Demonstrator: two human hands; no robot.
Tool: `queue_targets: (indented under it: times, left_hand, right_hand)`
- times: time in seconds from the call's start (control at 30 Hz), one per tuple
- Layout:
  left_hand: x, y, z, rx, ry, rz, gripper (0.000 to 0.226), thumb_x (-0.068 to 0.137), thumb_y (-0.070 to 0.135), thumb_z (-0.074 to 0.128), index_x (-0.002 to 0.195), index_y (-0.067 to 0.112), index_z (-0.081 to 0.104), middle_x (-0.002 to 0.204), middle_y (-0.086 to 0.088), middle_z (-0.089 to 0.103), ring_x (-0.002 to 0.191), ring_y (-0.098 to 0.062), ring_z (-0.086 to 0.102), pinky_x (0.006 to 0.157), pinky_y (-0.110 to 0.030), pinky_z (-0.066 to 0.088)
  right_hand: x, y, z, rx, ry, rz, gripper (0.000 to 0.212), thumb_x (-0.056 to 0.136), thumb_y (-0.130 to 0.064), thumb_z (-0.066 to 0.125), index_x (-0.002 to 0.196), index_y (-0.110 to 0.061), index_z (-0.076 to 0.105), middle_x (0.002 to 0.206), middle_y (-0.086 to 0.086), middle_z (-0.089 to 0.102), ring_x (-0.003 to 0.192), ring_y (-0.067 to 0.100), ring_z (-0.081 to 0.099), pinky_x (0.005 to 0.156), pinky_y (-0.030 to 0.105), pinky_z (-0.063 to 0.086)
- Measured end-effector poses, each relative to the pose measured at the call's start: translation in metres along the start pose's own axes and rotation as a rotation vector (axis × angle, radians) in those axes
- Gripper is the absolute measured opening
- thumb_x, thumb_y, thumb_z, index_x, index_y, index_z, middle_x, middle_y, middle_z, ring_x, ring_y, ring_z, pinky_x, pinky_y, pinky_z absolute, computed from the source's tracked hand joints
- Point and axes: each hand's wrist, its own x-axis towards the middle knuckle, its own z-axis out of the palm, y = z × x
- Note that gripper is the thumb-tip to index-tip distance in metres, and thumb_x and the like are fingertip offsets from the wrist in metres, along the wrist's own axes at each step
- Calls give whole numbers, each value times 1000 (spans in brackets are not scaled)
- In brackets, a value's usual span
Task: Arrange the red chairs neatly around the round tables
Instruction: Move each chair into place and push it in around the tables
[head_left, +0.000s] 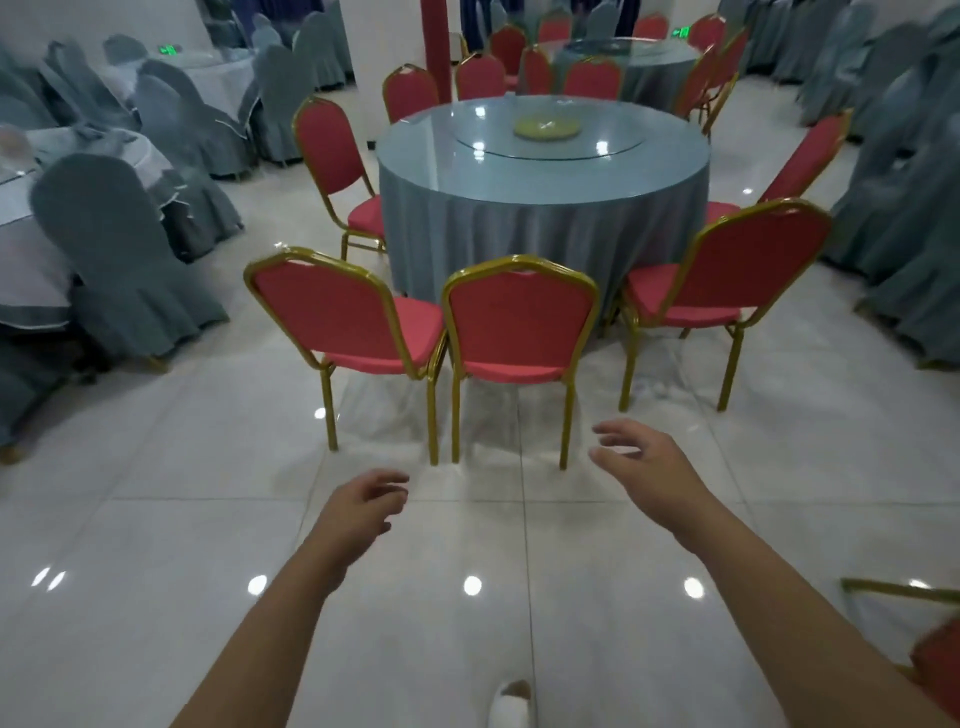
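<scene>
A round table (540, 208) with a grey-blue cloth and a glass turntable stands ahead of me. Red chairs with gold frames ring it. Nearest me are the front left chair (332, 312), the front middle chair (519, 317) touching it at the seat, and the front right chair (748, 260), which is angled. More red chairs stand at the left (327, 145) and right (805, 161) sides and behind. My left hand (363, 504) and right hand (644, 467) reach forward over the floor, fingers loosely spread, holding nothing, short of the chairs.
Tables and chairs in grey-blue covers (119, 244) fill the left and right sides. A second round table (634, 62) with red chairs stands behind, beside a red pillar (436, 47). Part of another red chair (935, 660) shows at the bottom right. The tiled floor (208, 545) is glossy.
</scene>
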Motion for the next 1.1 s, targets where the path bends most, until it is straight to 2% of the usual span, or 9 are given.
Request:
queue_targets:
  times: [0.1,0.23,0.4,0.53,0.67,0.73,0.83,0.9,1.1]
  left_hand:
    - [96,78,15,109,-38,87,27,91,17,66,116,26,67,109,4,68,104,-17,63,86,-34,53]
    - [205,156,42,258,-80,157,47,90,15,69,135,23,56,122,0,59,100,-12,60,74,-26,48]
    - [341,198,63,541,-44,252,78,77,21,80,146,24,42,135,-8,51,115,-19,51,98,-43,50]
    - [442,216,79,729,-8,171,102,69,29,85,152,37,25,137,-12,41,121,-35,49,98,-49,51]
    - [520,225,100,856,-42,59,90,74,33,82,151,33,34,139,-6,44,126,-32,45,104,-50,45]
    - [547,229,113,877,-62,79,59,79,27,77,134,28,57,129,-3,56,119,-27,52,102,-44,46]
    - [567,225,125,951,-60,178,30,82,17,73,110,30,70,114,4,64,107,-23,59,95,-40,49]
    - [576,223,126,970,-75,187,27,84,20,73,106,35,70,115,10,63,107,-19,57,95,-42,50]
    - [642,252,132,965,-92,222,26,85,21,72,106,36,71,114,10,62,105,-19,56,90,-43,52]
  right_hand:
    - [72,-18,-27,-28,14,4,34,91,-29,69,125,-30,63,119,-9,61,92,1,63,71,21,48]
    - [160,-15,-51,-67,44,65,48,88,-33,72,134,-31,57,131,-3,56,107,11,60,85,32,50]
    - [301,-10,-59,-243,-10,32,75,84,-36,75,149,-34,38,149,-2,44,134,20,44,97,30,38]
    - [419,-5,-49,-396,-54,-102,90,73,-41,79,150,-36,32,144,-3,44,131,22,43,103,38,42]
    - [515,9,-25,-701,-239,-78,95,73,-49,73,151,-42,20,155,-4,31,144,25,28,115,52,27]
    - [553,12,-22,-720,-322,-109,68,80,-44,67,142,-45,38,142,-9,48,134,21,42,110,47,33]
    - [596,15,-32,-622,-475,-56,19,81,-28,62,96,-39,65,93,-9,68,91,18,64,71,31,51]
    - [615,19,-38,-620,-563,-56,24,77,-31,63,98,-39,69,86,-10,68,80,12,62,63,28,48]
    - [681,12,-48,-563,-542,-98,41,60,-56,51,99,-52,60,67,-25,59,63,-1,53,50,15,30]
